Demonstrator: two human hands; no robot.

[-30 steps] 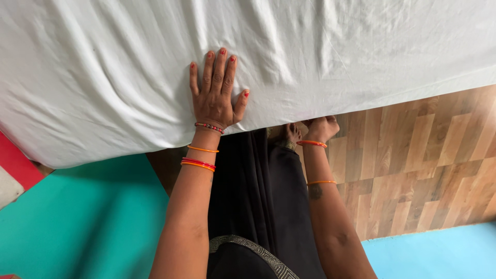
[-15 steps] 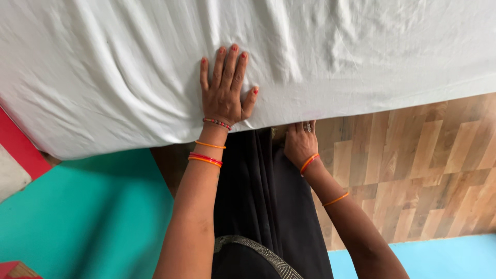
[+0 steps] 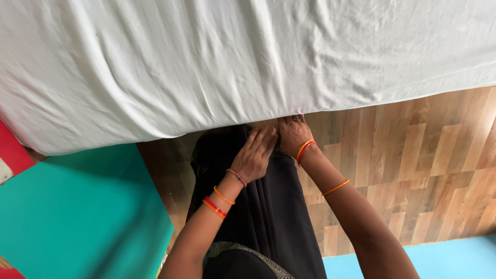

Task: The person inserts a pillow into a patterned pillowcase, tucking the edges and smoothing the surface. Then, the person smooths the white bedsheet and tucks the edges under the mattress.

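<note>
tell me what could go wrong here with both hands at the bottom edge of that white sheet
1. Both the left hand and right hand work one small spot of the white sheet, so the wrinkles across the rest may stay or bunch worse.
2. The fingers reach up under the hem, out of view, so they could get pinched or miss the edge.
3. The bangles sit close to the cloth and might snag it.

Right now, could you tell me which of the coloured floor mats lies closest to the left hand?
The green mat, left of the left hand; the blue mat lies at the lower right, past the right forearm.
</note>
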